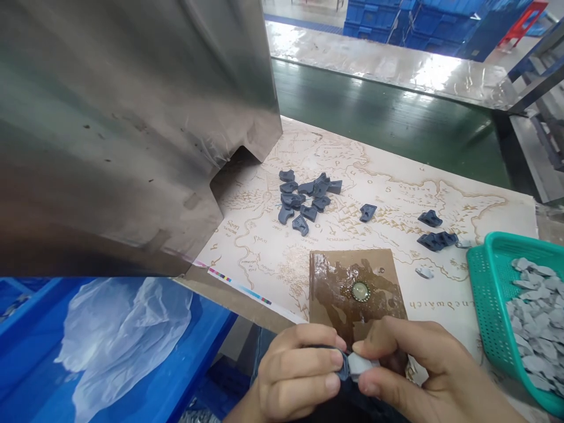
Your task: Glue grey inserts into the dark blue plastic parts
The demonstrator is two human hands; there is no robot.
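Teal basket [487,276] holds loose grey pieces [537,317]; blue crate [198,352] holds plastic sheeting [123,335]; left fingers [308,336] and right fingers [388,341] closed on one grey piece [362,365].

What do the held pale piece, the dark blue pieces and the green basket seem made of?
The pale piece looks like matt grey rubber or foam, hard to tell. The dark blue pieces look like moulded plastic or rubber, with dull surfaces. The green basket looks like shiny moulded plastic, with a punched mesh wall.
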